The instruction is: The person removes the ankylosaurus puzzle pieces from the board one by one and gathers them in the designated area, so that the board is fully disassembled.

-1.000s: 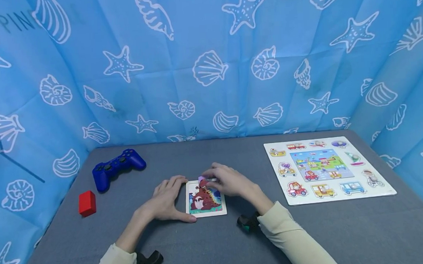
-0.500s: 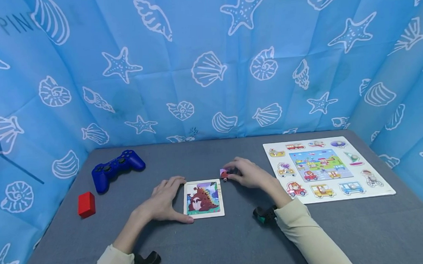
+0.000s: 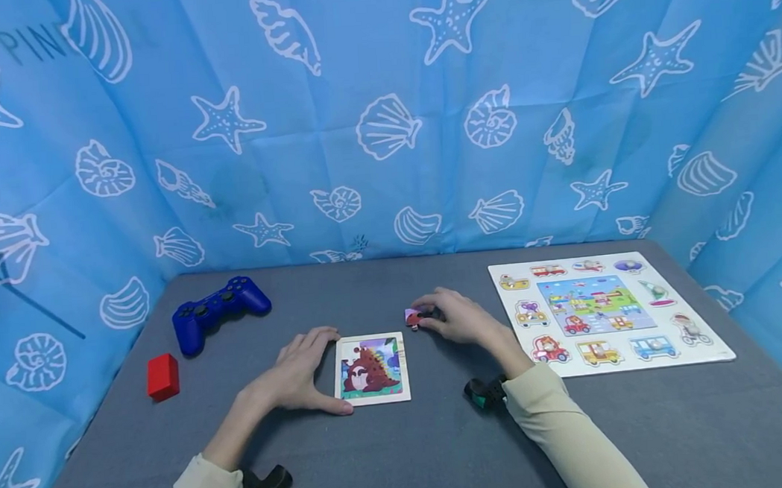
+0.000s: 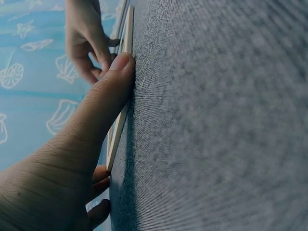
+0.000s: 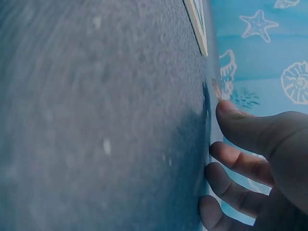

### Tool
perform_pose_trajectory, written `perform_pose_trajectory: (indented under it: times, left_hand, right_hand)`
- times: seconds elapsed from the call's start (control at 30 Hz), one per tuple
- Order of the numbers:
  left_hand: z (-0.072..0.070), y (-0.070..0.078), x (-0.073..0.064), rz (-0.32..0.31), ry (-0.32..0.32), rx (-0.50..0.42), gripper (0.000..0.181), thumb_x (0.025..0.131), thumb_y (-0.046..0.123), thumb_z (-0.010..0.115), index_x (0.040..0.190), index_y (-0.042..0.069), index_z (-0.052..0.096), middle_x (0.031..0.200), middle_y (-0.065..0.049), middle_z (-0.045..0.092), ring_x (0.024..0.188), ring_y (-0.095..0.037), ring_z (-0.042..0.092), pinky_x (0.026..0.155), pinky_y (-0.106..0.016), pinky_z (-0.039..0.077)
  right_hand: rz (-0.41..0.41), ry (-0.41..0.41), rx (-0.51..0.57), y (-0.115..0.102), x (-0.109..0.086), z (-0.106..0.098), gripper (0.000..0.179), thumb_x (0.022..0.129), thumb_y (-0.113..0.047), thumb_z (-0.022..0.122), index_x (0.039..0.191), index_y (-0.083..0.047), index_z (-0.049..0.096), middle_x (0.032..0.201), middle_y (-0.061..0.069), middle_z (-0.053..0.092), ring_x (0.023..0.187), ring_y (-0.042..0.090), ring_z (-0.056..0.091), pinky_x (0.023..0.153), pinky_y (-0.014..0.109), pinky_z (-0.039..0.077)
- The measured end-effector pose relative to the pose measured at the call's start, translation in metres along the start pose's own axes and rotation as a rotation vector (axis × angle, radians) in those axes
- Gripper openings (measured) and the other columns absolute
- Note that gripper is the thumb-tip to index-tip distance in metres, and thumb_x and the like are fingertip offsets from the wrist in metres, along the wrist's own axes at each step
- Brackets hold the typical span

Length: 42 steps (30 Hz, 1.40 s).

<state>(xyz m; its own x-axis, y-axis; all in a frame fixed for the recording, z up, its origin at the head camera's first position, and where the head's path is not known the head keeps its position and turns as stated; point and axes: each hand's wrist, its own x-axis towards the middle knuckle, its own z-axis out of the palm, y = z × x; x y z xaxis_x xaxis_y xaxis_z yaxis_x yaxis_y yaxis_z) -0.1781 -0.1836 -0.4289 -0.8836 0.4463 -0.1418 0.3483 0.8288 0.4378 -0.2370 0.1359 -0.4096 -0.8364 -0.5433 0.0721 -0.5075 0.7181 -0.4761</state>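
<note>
A small square jigsaw puzzle [image 3: 370, 372] with a brown dinosaur picture and a pale wooden frame lies on the grey table. My left hand [image 3: 298, 376] holds its left side, thumb at the near edge and fingers at the far corner. The left wrist view shows the thumb [image 4: 108, 91] pressed along the frame's edge. Beyond the puzzle's far right corner, my right hand [image 3: 459, 318] pinches a purple and red puzzle piece [image 3: 412, 318] between thumb and fingers. The right wrist view shows this piece [image 5: 217, 89] edge-on at the thumb tip, the other fingers loosely bent near the tabletop.
To the right lies a large white peg puzzle board [image 3: 630, 364] with vehicle pictures. A blue game controller [image 3: 220, 310] and a red block [image 3: 162, 377] sit at the left. A blue curtain [image 3: 386, 169] with white shells hangs behind the table's far edge.
My right hand has carried the puzzle piece from above the dinosaur puzzle to the right, then stayed near there. The left hand and the framed puzzle have shifted slightly left.
</note>
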Motion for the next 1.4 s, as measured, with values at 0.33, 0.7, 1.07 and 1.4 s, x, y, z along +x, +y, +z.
perform_pose_trajectory:
  times: [0.33, 0.7, 1.07, 1.4]
  left_hand:
    - [-0.0001, -0.0032, -0.0008, 0.001, -0.007, 0.005, 0.119, 0.063, 0.077, 0.082, 0.154, 0.014, 0.037, 0.162, -0.012, 0.035, 0.145, -0.038, 0.038, 0.113, -0.07, 0.032]
    - [-0.0002, -0.0062, -0.0045, 0.0, -0.005, 0.011, 0.12, 0.063, 0.078, 0.081, 0.154, 0.013, 0.037, 0.163, -0.014, 0.034, 0.145, -0.04, 0.039, 0.113, -0.07, 0.032]
    - [0.001, -0.0062, -0.0043, -0.01, -0.013, 0.005, 0.121, 0.064, 0.077, 0.082, 0.155, 0.013, 0.035, 0.163, -0.014, 0.032, 0.144, -0.04, 0.037, 0.114, -0.071, 0.03]
    - [0.0009, -0.0076, -0.0037, -0.014, -0.024, 0.0, 0.121, 0.064, 0.076, 0.082, 0.155, 0.013, 0.034, 0.164, -0.014, 0.031, 0.144, -0.039, 0.037, 0.114, -0.071, 0.029]
  right_hand:
    - [0.044, -0.03, 0.003, -0.0045, 0.0054, 0.0022, 0.033, 0.1, -0.019, 0.066, 0.132, -0.011, 0.068, 0.108, 0.011, 0.065, 0.093, 0.02, 0.058, 0.077, 0.041, 0.05]
    - [0.06, -0.042, -0.037, -0.0058, 0.0079, 0.0052, 0.034, 0.099, -0.022, 0.068, 0.131, -0.012, 0.069, 0.106, 0.011, 0.062, 0.085, 0.017, 0.054, 0.066, 0.031, 0.041]
    - [0.105, -0.066, -0.052, -0.0074, 0.0083, 0.0056, 0.034, 0.099, -0.023, 0.068, 0.132, -0.014, 0.069, 0.105, 0.01, 0.06, 0.08, 0.017, 0.046, 0.063, 0.029, 0.033]
    - [0.123, -0.078, -0.044, -0.0083, 0.0093, 0.007, 0.035, 0.099, -0.022, 0.069, 0.133, -0.014, 0.068, 0.107, 0.01, 0.06, 0.083, 0.018, 0.047, 0.064, 0.03, 0.035]
